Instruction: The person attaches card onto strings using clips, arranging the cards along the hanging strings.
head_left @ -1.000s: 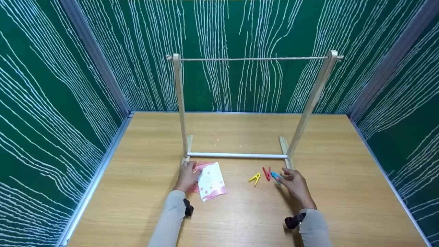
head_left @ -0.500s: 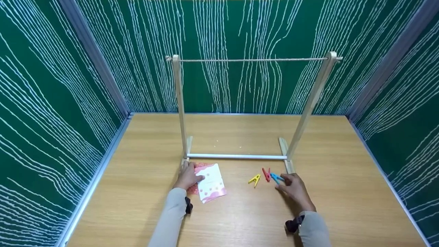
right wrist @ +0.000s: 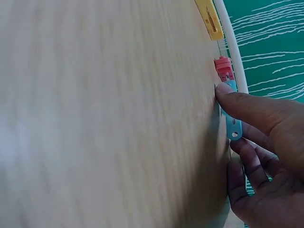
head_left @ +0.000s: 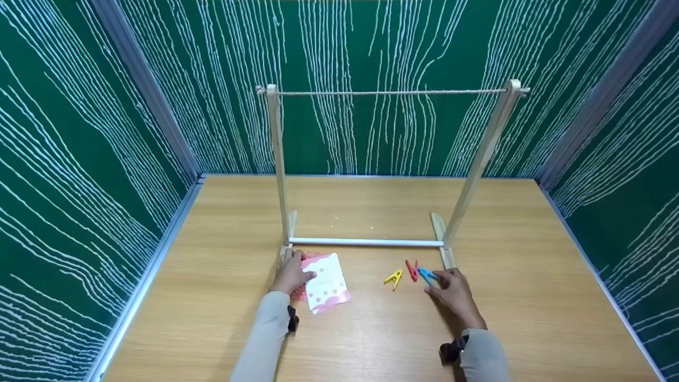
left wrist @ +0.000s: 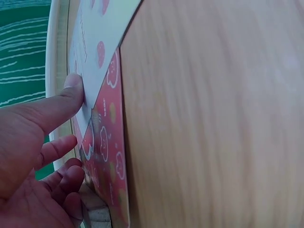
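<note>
Judging by how things lie, you are at the very start: your left hand (head_left: 289,273) rests on the white and pink patterned cards (head_left: 324,281), thumb pressing the top one, not gripping. Your right hand (head_left: 452,289) pinches the blue plastic clothes peg (head_left: 426,275), which lies flat on the table beside the red plastic peg (head_left: 412,269) and the yellow plastic peg (head_left: 393,277). Nothing hangs on the string (head_left: 390,92) of the wooden rack (head_left: 276,159). A light wood-grain table (head_left: 371,339) sits inside green walls with white wavy lines (head_left: 69,159).

Right hand (head_left: 452,292) drew slightly nearer along table, thumb now on blue peg (head_left: 426,275).
</note>
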The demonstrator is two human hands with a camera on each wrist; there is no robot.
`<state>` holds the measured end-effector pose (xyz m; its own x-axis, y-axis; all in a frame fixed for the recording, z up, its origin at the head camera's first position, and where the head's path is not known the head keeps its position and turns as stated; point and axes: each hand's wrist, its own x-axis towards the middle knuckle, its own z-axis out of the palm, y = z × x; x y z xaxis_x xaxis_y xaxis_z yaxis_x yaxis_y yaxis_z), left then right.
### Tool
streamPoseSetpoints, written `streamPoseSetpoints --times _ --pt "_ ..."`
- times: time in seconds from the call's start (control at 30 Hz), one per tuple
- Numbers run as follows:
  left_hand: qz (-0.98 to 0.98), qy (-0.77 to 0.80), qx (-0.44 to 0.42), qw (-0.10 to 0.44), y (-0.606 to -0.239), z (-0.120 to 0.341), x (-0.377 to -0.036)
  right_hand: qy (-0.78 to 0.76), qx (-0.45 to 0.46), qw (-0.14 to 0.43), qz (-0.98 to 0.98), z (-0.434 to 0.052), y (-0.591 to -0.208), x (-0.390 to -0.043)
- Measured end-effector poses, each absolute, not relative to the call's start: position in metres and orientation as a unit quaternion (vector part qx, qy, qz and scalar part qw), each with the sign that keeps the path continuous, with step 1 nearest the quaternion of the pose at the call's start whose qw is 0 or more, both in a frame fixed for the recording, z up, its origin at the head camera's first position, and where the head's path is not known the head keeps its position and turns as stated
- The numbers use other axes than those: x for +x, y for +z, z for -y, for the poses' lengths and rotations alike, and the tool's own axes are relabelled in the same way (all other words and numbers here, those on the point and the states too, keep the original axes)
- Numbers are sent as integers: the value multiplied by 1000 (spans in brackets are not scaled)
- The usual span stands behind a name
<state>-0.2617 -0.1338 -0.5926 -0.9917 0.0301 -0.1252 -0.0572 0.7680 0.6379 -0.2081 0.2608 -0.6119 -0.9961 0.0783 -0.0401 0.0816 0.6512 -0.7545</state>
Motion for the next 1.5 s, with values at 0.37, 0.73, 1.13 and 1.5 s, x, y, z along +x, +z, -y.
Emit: streamPoseSetpoints --times 0.37,0.73,1.13,1.5 --pt "-942 332 8 49 -591 132 -262 -422 49 -21 -905 -260 -615 -207" --pt "-941 334 1 58 -591 130 -266 -416 60 -29 -907 -261 -617 -207" --pt "-939 338 1 64 -590 131 -268 -451 87 -12 -888 -258 -612 -207" --pt "-943 331 -5 33 -590 127 -266 -499 120 -15 -858 -258 -607 -205"
